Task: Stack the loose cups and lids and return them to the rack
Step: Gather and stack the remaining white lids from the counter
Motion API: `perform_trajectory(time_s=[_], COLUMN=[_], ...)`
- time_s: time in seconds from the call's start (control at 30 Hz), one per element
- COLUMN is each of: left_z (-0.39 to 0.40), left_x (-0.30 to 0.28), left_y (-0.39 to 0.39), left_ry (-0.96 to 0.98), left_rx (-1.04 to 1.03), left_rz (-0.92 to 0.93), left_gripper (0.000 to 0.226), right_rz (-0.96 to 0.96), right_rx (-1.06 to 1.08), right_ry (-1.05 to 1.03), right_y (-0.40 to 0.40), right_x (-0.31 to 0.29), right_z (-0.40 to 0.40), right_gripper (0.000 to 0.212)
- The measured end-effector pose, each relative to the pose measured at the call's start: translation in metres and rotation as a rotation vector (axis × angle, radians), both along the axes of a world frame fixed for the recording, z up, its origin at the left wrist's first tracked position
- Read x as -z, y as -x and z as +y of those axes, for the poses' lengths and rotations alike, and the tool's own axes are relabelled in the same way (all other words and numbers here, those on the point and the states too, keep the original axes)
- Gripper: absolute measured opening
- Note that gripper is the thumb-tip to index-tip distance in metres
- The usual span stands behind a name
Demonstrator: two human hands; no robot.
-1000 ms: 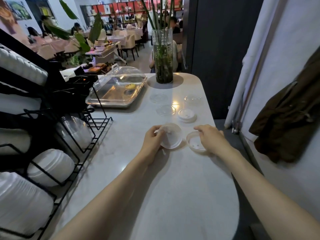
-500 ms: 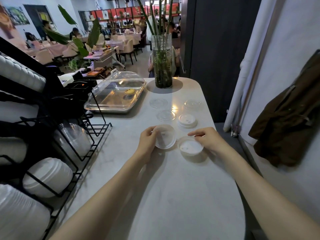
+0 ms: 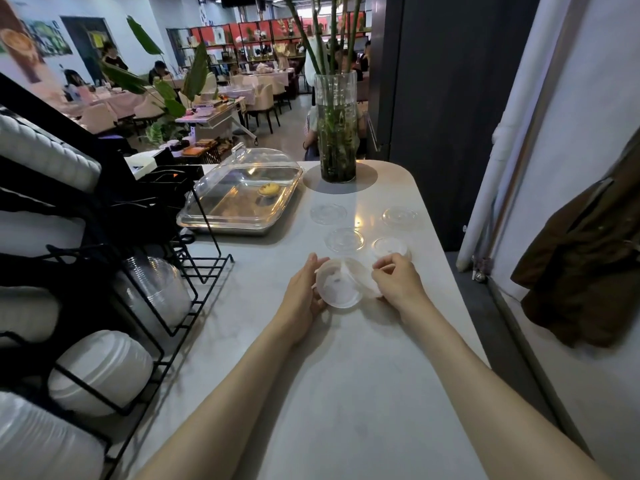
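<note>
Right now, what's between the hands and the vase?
Head view: four loose lids on the counter: a white lid nearest the right hand, then three clear lids before the vase.

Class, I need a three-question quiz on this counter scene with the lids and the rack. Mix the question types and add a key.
1. True or false: the left hand and right hand both touch white lids.
2. How many loose lids lie beyond the hands? A) two B) four C) six
3. Fill in: the rack stands to the person's ____.

Key: 1 true. 2 B: three clear lids and one white lid. 3 left.
</note>
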State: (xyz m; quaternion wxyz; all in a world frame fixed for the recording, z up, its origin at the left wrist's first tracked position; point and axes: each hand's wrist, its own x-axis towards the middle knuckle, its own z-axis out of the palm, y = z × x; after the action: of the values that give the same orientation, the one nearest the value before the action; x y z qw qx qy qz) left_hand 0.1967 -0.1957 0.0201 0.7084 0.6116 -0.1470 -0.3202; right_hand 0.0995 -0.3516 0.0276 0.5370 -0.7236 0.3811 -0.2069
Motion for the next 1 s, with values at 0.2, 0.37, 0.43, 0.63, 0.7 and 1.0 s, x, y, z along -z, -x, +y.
perform_trajectory(time_s=[0.2,0.37,0.43,0.63,0.7,1.0], left_z=[-0.001,-0.002,-0.002,0.001,0.003,0.005], left_x=[0.009,0.016,0.016,0.022,0.023,0.025], left_y=[-0.002,-0.004,-0.005,-0.008,-0.008,-0.007], left_ry=[0.075,0.047,0.060,0.156,0.180,0.152], left_rx=[0.038,0.044,0.037,0.030,0.041,0.004], left_rz=[-0.025,-0.125,-0.115,-0.076,-0.091,-0.101], left_gripper=[0.062,0.083,0.084,0.053,0.043,0.040], right_rz=[0.010,0.024,0.014,-0.052,-0.047,-0.037], right_rx=[0.058,0.042,0.033,0.019,-0.006,-0.044], right_ry=[0.095,0.237,0.255,0.355,0.400,0.441], right_y=[-0.015,-0.015,-0.014,-0.007,-0.005,-0.002], right_x=[0.008,0.020,0.022,0.030,0.031,0.036], right_z=[0.003,0.004,0.004,0.016,0.022,0.024], right_gripper=[0.026,0.025,0.027,0.039,0.049,0.047])
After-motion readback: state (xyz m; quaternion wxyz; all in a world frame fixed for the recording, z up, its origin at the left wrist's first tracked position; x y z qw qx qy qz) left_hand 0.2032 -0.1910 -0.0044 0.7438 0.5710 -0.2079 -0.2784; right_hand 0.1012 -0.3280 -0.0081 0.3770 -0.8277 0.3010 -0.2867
